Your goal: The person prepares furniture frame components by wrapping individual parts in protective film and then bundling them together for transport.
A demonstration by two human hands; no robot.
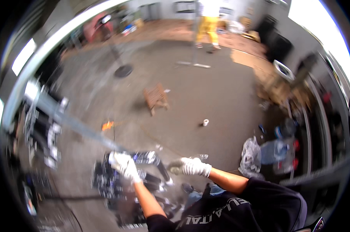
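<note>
Head view: the black bar lies crosswise low in the scene, its long axis running left to right before bending back toward the wearer. The gloved left hand is nearer, right at the bar's left end; blur hides whether its fingers are clamped or loose. The gloved right hand sits just right of the bar's bend, fingers pointing at it; together or apart, I can't tell. Crowding the bar's left end, a grey pole slants in. Beyond the bar, a wooden stool; well right, a plastic bag.
</note>
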